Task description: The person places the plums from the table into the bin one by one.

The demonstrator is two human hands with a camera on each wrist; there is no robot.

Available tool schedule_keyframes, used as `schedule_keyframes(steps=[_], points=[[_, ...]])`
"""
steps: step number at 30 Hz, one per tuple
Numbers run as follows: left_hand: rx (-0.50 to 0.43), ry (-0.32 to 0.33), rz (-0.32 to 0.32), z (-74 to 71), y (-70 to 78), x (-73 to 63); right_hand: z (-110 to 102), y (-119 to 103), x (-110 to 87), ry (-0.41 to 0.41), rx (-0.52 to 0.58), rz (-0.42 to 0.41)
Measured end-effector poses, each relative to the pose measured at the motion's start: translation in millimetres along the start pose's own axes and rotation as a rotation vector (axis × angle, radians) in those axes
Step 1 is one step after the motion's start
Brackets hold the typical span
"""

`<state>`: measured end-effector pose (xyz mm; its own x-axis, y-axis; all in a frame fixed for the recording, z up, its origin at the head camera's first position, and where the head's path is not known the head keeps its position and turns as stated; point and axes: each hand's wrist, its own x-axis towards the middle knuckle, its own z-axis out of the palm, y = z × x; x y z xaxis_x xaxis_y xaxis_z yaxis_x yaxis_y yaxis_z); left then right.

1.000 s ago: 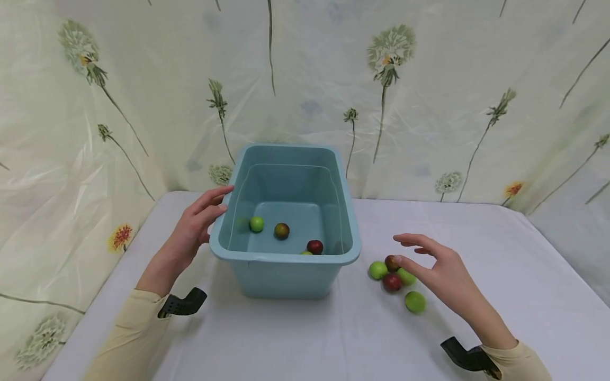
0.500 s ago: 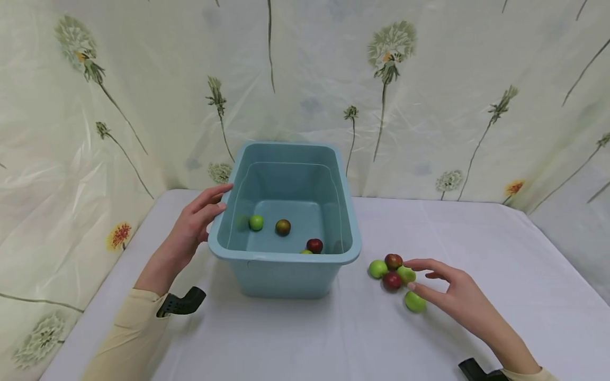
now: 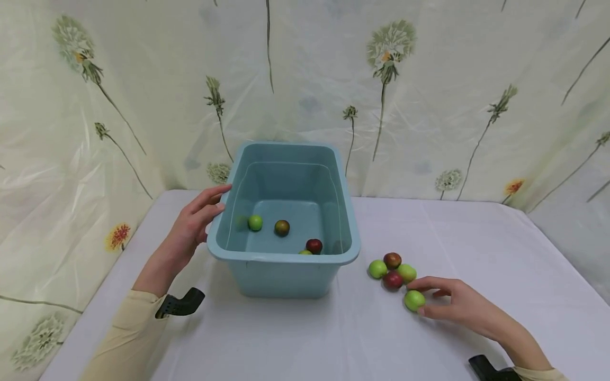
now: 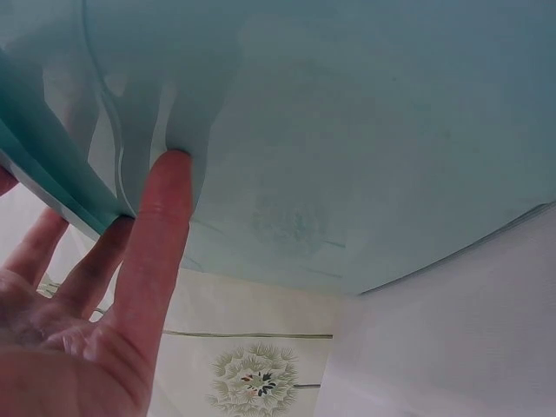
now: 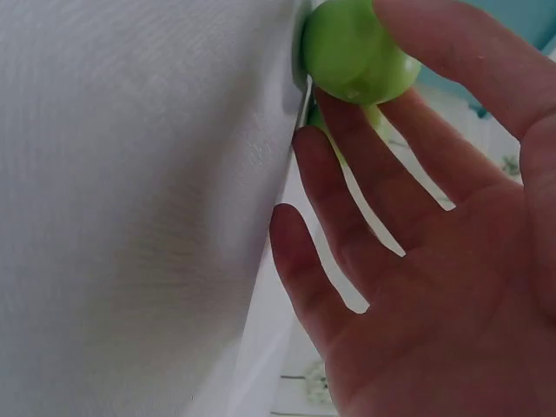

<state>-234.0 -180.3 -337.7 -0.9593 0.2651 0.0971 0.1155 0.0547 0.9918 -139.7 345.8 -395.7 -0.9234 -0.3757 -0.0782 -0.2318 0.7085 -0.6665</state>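
A light blue plastic tub (image 3: 286, 278) stands mid-table. Inside it lie a green plum (image 3: 254, 223), a brownish plum (image 3: 282, 228) and a dark red plum (image 3: 314, 246); a yellow-green one is mostly hidden by the front rim. My left hand (image 3: 188, 227) rests against the tub's left side, its fairly straight fingers touching the rim and outer wall. At the right, my right hand (image 3: 469, 307) pinches a green plum (image 3: 414, 300) between thumb and fingers, low on the table. The right wrist view shows this green plum (image 5: 356, 52) by the thumb, other fingers spread.
Left of the right hand sits a cluster of plums: a green one (image 3: 377, 269), a reddish-brown one (image 3: 392, 260), a dark red one (image 3: 393, 280) and a yellow-green one (image 3: 407, 273). A white cloth (image 3: 295, 338) covers the table. A flower-printed sheet (image 3: 305, 69) hangs behind.
My right hand has come down and toward me, past the cluster, and its thumb and fingers have closed around the nearest green plum. The left hand stays at the tub.
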Motion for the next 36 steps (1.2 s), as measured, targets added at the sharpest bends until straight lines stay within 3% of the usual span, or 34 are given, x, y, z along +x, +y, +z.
schedule_keyframes(steps=[19,36], points=[[0.002,-0.002,0.004,0.7,1.7,-0.6,-0.4,-2.8,1.4,-0.001,-0.027,-0.012],[-0.005,0.001,0.008,-0.3,-1.0,0.4,-4.2,-26.2,10.8,0.162,0.108,-0.047]])
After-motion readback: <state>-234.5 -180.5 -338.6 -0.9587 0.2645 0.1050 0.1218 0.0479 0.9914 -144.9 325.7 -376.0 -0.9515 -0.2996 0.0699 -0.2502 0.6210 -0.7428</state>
